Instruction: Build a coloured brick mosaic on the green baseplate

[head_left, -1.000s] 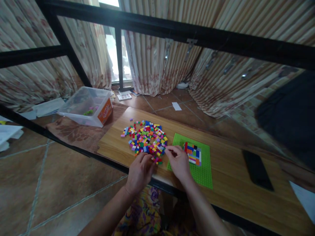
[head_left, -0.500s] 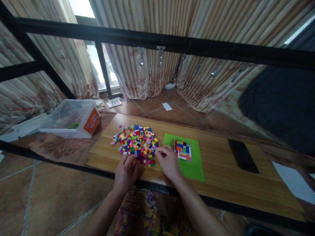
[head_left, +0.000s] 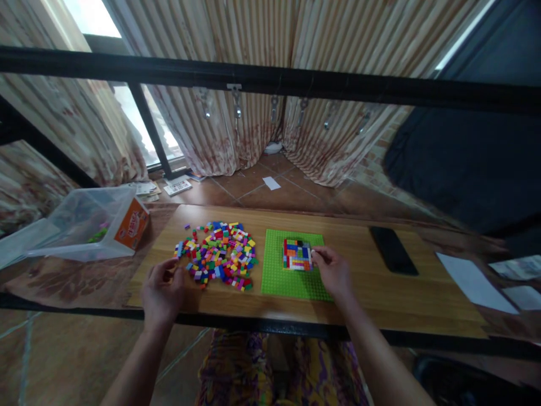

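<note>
My right hand [head_left: 335, 274] is at the right side of a low, many-coloured brick build [head_left: 297, 255]. Its thumb and fingers pinch a small whitish toy brick [head_left: 313, 255], partly hidden by the fingertips, at the build's right edge. Under the build lies a green studded baseplate [head_left: 276, 285]. To the left is a loose pile of small coloured bricks [head_left: 222, 254]. My left hand [head_left: 163, 290] hovers at the pile's lower left edge, its fingers loosely bent with a gap to the thumb; no brick shows in it.
Everything stands on a wooden board [head_left: 236, 307]. A black phone [head_left: 393, 251] and a white sheet of paper [head_left: 475, 282] lie to the right. A clear plastic bin [head_left: 80, 225] with an orange label is at the left. A dark bar [head_left: 253, 76] crosses in front of the curtains.
My right hand has moved from the pile to the right side of the build, with the whitish brick. My left hand has drawn away leftward from the pile's front. The view has shifted.
</note>
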Available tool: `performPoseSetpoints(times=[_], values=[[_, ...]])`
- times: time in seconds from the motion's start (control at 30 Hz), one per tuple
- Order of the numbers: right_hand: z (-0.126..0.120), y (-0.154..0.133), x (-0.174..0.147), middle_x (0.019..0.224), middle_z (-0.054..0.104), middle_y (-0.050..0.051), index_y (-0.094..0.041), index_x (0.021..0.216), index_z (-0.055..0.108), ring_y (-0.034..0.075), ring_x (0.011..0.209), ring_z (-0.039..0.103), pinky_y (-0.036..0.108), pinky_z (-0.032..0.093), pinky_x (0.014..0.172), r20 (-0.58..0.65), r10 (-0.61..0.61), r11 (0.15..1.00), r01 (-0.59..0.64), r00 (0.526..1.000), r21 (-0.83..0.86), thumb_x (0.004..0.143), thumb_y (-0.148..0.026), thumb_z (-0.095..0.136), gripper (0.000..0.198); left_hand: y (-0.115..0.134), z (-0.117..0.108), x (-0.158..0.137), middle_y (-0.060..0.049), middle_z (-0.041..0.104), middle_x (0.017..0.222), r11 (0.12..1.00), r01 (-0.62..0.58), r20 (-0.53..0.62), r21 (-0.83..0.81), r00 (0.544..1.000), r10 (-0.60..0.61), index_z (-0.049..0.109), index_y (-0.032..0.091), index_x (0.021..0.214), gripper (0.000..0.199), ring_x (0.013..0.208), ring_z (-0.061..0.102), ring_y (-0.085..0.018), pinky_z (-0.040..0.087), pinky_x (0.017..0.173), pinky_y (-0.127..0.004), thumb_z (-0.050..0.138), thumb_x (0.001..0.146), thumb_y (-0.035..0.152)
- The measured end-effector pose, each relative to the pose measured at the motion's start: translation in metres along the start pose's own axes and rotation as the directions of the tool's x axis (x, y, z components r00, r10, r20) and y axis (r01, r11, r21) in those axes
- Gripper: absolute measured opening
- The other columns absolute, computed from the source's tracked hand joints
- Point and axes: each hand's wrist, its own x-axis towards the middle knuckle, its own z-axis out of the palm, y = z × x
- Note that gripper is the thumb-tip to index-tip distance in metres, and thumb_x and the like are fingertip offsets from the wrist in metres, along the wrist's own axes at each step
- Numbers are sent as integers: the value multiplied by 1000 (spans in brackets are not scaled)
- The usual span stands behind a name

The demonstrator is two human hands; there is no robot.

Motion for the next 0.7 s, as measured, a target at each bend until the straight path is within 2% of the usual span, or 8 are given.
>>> performPoseSetpoints(times=[0.13,0.23,0.5,0.7], values=[[0,-7,21,88,72,7,-19,85,72,21,83,65,37,49,77,23,-106,982,108,994,-157,79,-42,59,27,-4,6,11,-4,61,84,998,26,27,64,999,-28,65,17,93,26,66,55,-16,48,72,-31,55,79,35],[4,-7,34,91,71,8,-19,83,73,21,87,64,36,47,78,63,-133,968,143,989,-207,79,-39,59,25,-5,10,11,-5,61,85,993,23,50,113,998,-29,65,17,93,24,70,56,-18,47,75,-33,54,77,32],[8,6,49,89,72,4,-22,80,74,18,86,64,33,46,83,143,-135,968,162,980,-193,77,-31,62,15,-9,15,11,-5,62,87,985,-1,64,174,998,-10,66,17,96,27,69,56,-18,46,73,-32,53,77,31],[8,11,55,86,74,3,-24,82,74,19,81,67,33,49,79,199,-88,979,122,976,-165,76,-32,63,15,-13,18,12,-7,64,92,972,-18,64,233,998,3,67,17,99,28,77,59,-20,46,71,-32,52,80,31]])
